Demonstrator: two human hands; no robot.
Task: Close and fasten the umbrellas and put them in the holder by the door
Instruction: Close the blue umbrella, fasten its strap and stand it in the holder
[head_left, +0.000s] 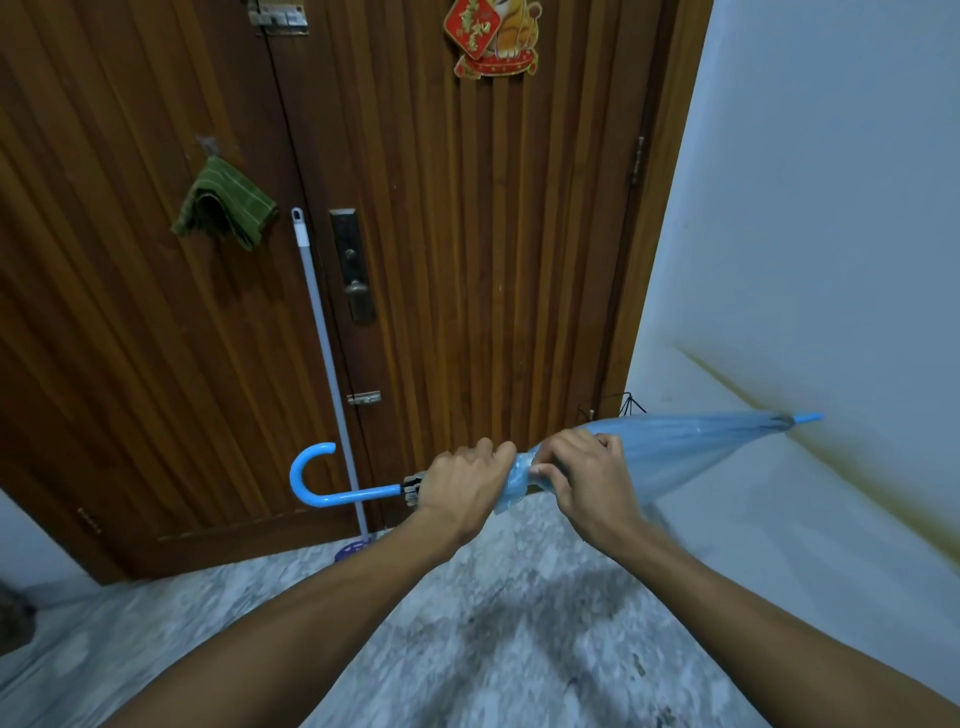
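Note:
A closed light-blue umbrella (685, 447) lies level in front of me, its curved handle to the left and its tip pointing right at the wall. My left hand (460, 491) grips the bunched canopy near the rib ends. My right hand (582, 475) pinches the folded cloth just to the right of it. A thin black wire frame (631, 402), perhaps part of a holder or another umbrella, shows behind the canopy in the corner by the door; most of it is hidden.
A brown wooden door (467, 234) fills the view ahead. A mop pole (324, 364) leans on it beside the lock plate (353, 265). A green cloth (223, 208) hangs at the left. A white wall (831, 208) stands at the right. The floor (467, 649) is grey marble.

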